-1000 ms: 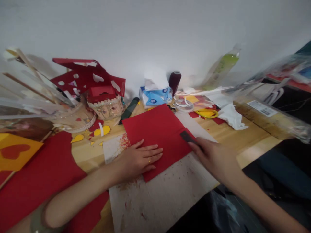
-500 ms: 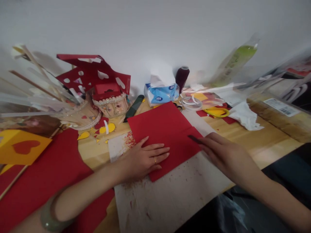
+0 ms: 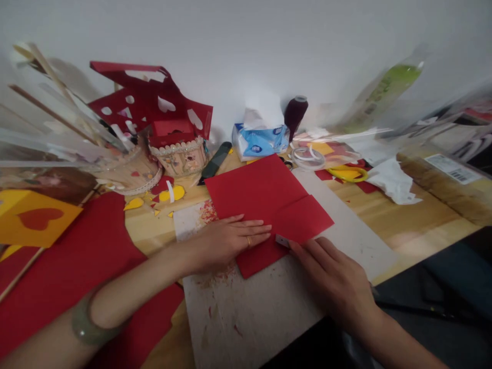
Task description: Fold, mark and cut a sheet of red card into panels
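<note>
A folded red sheet of paper (image 3: 261, 195) lies tilted on a stained grey board (image 3: 265, 318). My left hand (image 3: 226, 243) rests flat on its lower left part, palm down, fingers stretched toward the right. In my right hand (image 3: 334, 271) is a small thin metal blade (image 3: 282, 240), pinched between thumb and fingers. The blade's tip touches or hovers just over the red paper, close to the left fingertips; contact cannot be made out. A raised edge or fold runs across the right part of the paper.
Behind stand a blue tissue pack (image 3: 259, 141), a dark thread spool (image 3: 295, 115) and decorated baskets (image 3: 180, 156). A green cutter (image 3: 218, 160) lies near them. Yellow scissors (image 3: 348, 174) and crumpled tissue (image 3: 395, 179) are at the right. Large red paper (image 3: 103, 256) covers the left.
My right hand has moved left and down with the blade, from the paper's right edge to beside my left fingertips. My left hand stays on the paper. The view has shifted slightly.
</note>
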Motion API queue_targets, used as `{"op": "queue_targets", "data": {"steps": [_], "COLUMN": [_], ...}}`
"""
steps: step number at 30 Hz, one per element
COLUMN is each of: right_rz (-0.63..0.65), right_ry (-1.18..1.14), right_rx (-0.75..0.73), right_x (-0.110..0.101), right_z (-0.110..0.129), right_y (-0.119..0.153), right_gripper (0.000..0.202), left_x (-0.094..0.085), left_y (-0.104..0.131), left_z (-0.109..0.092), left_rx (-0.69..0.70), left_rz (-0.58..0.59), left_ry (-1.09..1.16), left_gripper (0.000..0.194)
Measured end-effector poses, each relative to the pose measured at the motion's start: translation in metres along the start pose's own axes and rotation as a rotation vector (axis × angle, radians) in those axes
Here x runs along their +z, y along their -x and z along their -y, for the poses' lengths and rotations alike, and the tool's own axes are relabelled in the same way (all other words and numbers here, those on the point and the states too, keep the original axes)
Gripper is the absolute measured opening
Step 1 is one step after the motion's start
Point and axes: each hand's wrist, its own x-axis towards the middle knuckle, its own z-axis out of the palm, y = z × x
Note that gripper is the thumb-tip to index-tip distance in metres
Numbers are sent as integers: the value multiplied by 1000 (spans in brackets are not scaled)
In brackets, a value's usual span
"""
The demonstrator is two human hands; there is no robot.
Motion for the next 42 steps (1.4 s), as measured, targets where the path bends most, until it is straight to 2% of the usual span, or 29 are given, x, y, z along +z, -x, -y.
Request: {"op": "queue_targets", "data": {"steps": [11,17,19,22,25,29,33,35,38,40,42], "right_rz": [-19,160,132,26,16,30,9,-18,-27,30,67], "right_ry": [-80,-418,-447,-371,-250,-156,-155,-189,-364,-470,-484], "right_rx": [-111,-97,-74,-51,-107,-188,-207,-213,-206,-189,-172], "right_x": [-13,-27,-28,-20,-8,-1,-4,-6,-11,-17,-21], "right_z": [28,42,38,28,27,38,56,68,83,83,73], "right_y": [5,13,10,-1,-15,-23,-18,-13,-7,-5,-8], "right_gripper": [36,42,38,33,37,42,42,42,43,41,38], "left_x": [0,3,2,0,-1,-3,-5,-6,-5,-4,-3], "left_y": [0,0,0,1,1,3,3,4,4,4,4], "left_z": [0,4,4,4,4,4,3,2,2,3,4], "left_rx": [-16,23,17,0,3,14,24,22,9,15,35], "left_rz": [23,-20,-31,-37,-57,-63,-60,-53,-43,-53,-64], "left_ry": [19,-25,-38,-34,-17,-21,-30,-33,-38,-37,-31], "left_gripper": [68,69,64,57,53,55,55,57,59,58,55]}}
